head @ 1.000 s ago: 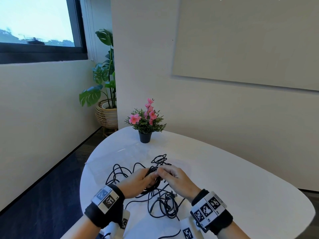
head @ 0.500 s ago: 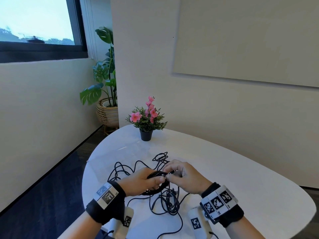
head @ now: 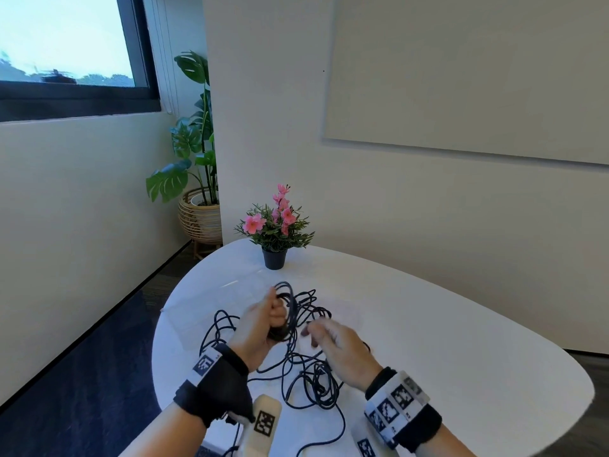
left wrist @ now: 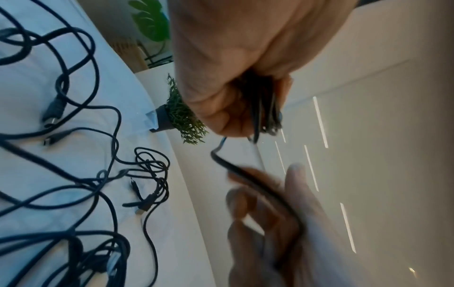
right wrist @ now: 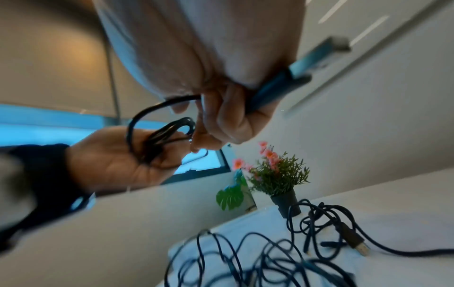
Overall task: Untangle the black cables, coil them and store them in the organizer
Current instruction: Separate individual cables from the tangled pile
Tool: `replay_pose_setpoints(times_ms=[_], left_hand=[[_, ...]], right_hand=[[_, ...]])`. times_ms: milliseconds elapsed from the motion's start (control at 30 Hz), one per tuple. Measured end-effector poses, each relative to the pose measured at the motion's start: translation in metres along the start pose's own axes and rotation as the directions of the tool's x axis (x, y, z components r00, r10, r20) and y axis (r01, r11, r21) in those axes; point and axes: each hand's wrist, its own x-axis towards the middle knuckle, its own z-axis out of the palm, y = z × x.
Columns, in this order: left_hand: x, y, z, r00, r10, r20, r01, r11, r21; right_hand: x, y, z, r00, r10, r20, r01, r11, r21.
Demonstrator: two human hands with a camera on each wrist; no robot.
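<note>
A small coil of black cable (head: 287,308) stands upright in my left hand (head: 275,316), whose fingers curl round it; the left wrist view shows the strands (left wrist: 260,104) pressed in the fist. My right hand (head: 316,334), blurred, is just right of the coil with curled fingers. In the right wrist view it grips that cable's plug end (right wrist: 292,79), and the cord loops over to the coil (right wrist: 169,130). Loose black cables (head: 309,380) lie tangled on the white table (head: 461,357) under and in front of both hands. No organizer is in view.
A small black pot of pink flowers (head: 274,245) stands at the table's far edge, beyond the cables. A large leafy plant in a wicker basket (head: 199,219) sits on the floor at the left. A wall runs close behind the table.
My left hand has lifted and turned the coil upright. My right hand has pulled away from the coil to the right, taking the cable end with it.
</note>
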Motion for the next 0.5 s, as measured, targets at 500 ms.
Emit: replay_pose_setpoints(times_ms=[500], left_hand=[[-0.004, -0.036, -0.011, 0.983, 0.176, 0.055, -0.179, 0.834, 0.522]], right_hand=[[0.001, -0.051, -0.005, 0.854, -0.412, 0.316, 0.508, 0.79, -0.343]])
